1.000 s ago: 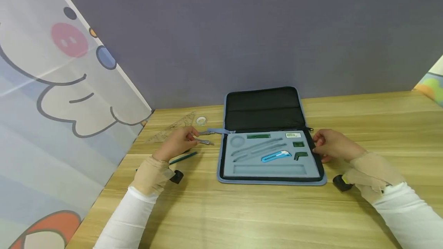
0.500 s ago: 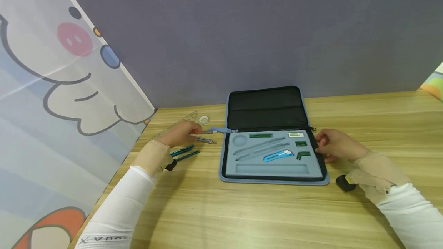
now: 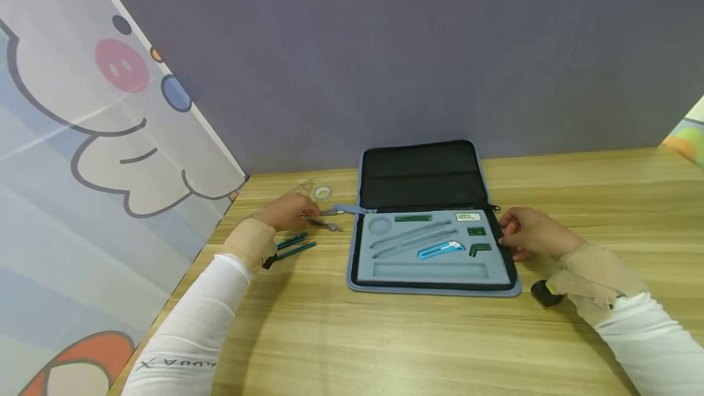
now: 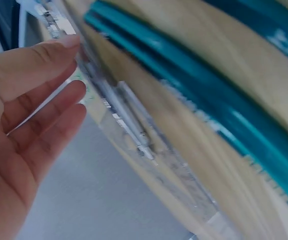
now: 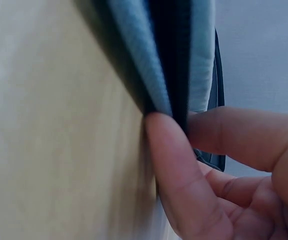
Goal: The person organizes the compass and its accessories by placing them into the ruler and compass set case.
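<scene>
Now my left hand (image 3: 286, 212) lies with fingers (image 4: 39, 60) straight and loosely spread, fingertips touching the metal compass (image 3: 324, 223) on the desk (image 3: 352, 335), two teal pencils (image 3: 291, 245) just behind them. My right hand (image 3: 530, 234) pinches the open case (image 3: 434, 274) edge between thumb and forefinger.

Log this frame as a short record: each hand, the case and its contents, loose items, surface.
left hand: on the metal compass, left of the case; fingers look straight in the wrist view, grip unclear
right hand: thumb and fingers pinch the case's right edge
case: open flat, grey foam tray
in tray: blue utility knife, small dark green pieces
loose items: two teal pencils, clear set square, tape roll
surface: wooden table
</scene>
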`<state>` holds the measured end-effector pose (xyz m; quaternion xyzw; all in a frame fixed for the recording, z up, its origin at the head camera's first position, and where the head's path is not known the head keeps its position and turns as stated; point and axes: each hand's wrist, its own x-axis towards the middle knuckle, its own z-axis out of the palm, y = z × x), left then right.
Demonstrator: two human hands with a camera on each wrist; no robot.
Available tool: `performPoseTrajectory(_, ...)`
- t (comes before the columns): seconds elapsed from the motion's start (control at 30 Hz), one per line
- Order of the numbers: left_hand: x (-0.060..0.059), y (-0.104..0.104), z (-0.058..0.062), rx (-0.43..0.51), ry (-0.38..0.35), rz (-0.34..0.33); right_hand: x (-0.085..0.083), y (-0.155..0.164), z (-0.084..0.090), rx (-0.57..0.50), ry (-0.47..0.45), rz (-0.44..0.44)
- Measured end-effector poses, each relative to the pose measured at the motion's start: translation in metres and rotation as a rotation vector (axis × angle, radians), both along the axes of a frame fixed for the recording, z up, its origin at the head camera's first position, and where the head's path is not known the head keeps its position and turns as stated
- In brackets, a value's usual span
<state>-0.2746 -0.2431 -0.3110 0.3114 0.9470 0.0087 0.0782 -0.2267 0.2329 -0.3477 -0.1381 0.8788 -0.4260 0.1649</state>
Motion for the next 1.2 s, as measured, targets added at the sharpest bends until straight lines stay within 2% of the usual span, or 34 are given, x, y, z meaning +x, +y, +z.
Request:
performPoseTrajectory(0.2, -0.002, -0.003, -0.009, 0.021, -0.010, -0.044, 0.002, 0.001, -0.001, 0.003, -0.001, -0.002)
performPoseTrajectory(0.33, -0.003, -0.004, -0.013, 0.020, 0.009, -0.059, 0.003, 0.001, -0.001, 0.003, -0.006, -0.003)
performPoseTrajectory(0.63, 0.003, -0.003, -0.017, -0.090, 0.065, -0.115, 0.003, 0.000, -0.002, 0.000, 0.003, 0.005)
performPoseTrajectory(0.77, 0.004, -0.003, -0.021, -0.108, 0.110, -0.174, 0.003, -0.001, -0.003, -0.005, -0.002, 0.003)
performPoseTrajectory(0.9, 0.003, -0.003, -0.023, -0.113, 0.124, -0.207, 0.003, -0.003, -0.003, -0.008, -0.011, -0.004)
performPoseTrajectory(1.03, 0.003, -0.001, -0.021, -0.109, 0.110, -0.199, 0.002, -0.002, -0.003, -0.004, -0.010, -0.005)
performPoseTrajectory(1.2, 0.007, 0.004, -0.011, -0.126, 0.097, -0.140, 0.001, -0.001, -0.001, 0.002, -0.011, -0.002)
